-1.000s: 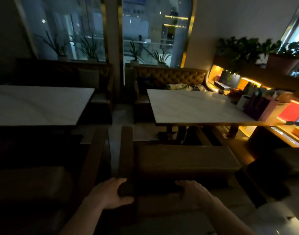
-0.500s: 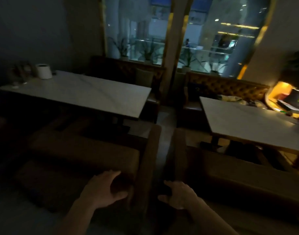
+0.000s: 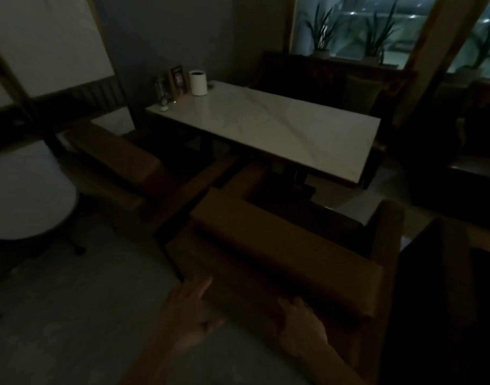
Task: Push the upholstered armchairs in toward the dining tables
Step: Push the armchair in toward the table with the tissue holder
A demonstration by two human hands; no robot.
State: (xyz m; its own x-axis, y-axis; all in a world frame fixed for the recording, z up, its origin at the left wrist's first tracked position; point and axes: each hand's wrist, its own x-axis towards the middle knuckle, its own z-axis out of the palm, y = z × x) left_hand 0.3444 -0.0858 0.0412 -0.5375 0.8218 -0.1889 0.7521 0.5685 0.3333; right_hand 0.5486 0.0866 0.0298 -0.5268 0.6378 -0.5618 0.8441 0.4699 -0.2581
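Observation:
The room is dim. A brown upholstered armchair (image 3: 280, 245) stands in front of me, its back toward me, facing a white marble dining table (image 3: 266, 126). My left hand (image 3: 191, 315) lies with straight fingers against the left end of the chair's back. My right hand (image 3: 302, 323) rests on the back's lower edge further right, fingers slightly bent over it. A second brown armchair (image 3: 118, 168) stands to the left at the same table.
A white cup (image 3: 198, 82), a menu stand and small bottles sit at the table's far end. A dark bench (image 3: 335, 84) lies beyond it under windows with plants. A round white table (image 3: 24, 195) is at left. Another dark chair (image 3: 446, 301) stands close at right.
My view has swung left from the right-hand table to the left-hand one. Both hands moved from the gap between the two chairs onto the back of this armchair.

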